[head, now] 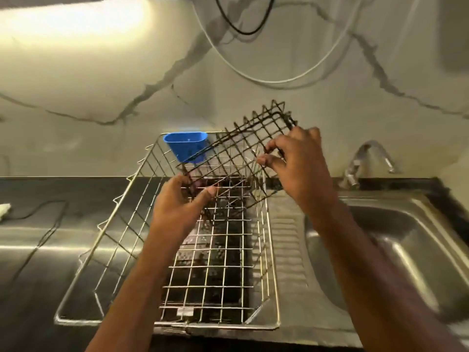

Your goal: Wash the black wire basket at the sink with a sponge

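Note:
The black wire basket hangs tilted in the air above a steel dish rack, its far corner raised toward the wall. My left hand grips its near left corner with thumb and fingers through the wires. My right hand pinches its right edge. The steel sink lies to the right, its basin bare, with the tap behind it. No sponge is in view.
A large steel dish rack stands on the dark counter below the basket, with a blue plastic cup hooked on its far rim. A black cable trails across the counter at left. A white cloth shows at the left edge.

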The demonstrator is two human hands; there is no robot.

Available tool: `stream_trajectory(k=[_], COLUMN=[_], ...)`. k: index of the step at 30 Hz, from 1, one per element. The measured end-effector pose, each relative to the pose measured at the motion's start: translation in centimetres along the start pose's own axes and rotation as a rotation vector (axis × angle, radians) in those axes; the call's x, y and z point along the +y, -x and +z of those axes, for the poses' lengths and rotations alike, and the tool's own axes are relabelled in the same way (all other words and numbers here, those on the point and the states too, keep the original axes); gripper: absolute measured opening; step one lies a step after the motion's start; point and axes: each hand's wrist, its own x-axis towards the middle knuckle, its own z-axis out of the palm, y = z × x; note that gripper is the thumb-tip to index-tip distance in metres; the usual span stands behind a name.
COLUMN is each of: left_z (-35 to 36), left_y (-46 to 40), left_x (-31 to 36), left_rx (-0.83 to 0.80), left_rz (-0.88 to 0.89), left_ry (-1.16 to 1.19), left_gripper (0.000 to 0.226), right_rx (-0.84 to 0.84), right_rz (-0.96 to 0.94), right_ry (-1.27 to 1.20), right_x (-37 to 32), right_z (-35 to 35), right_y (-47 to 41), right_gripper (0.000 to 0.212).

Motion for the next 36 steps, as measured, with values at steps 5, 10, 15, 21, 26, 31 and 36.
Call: stream_trajectory(k=[5,10,15,21,26,31,36], left_z=[-4.4,-7.0,-8.1,-7.6,-7.7,-8.3,-8.6], left_y=[0.2,-0.5,-1.6,-3.0,-3.2,-4.2,-4.6], left_x=[-3.0,-4.2,-5.5,-8.2,-8.4,-9.4,-9.9], left_rx=[0.047,0.082,0.072,-0.340,-0.521,-0.689,-0.728], left_rz=[-0.055,-0.055,0.044,-0.067,0.031,0.073,0.084], left_ry=[-0.286,-0.461,-0.518,-0.544,-0.654,-0.694,-0.652], left_gripper=[0.059,0.063,0.048,0.068,0.040,0.032,0.034], right_rx=[-0.258,-0.537,-0.717,-0.854,-0.904,-0.904,-0.865], right_rz=[-0.140,-0.169,-0.097,-0.057,0.028,0.073,0.102], right_ry=[0.002,-0.014,0.028,0.093,0.059,0.045,0.055], right_x=[-2.2,-3.6,-4.6,-4.1,-3.2,-2.8,-3.4], right_z=[5.0,9.8,12.9,15.8,17.8,19.2,19.3], right_y=[-4.4,-6.3,-4.9,-2.9,-2.0,-1.4,-1.1], right_gripper=[0.027,0.020,0.018,0.016,0.010,0.012,0.016])
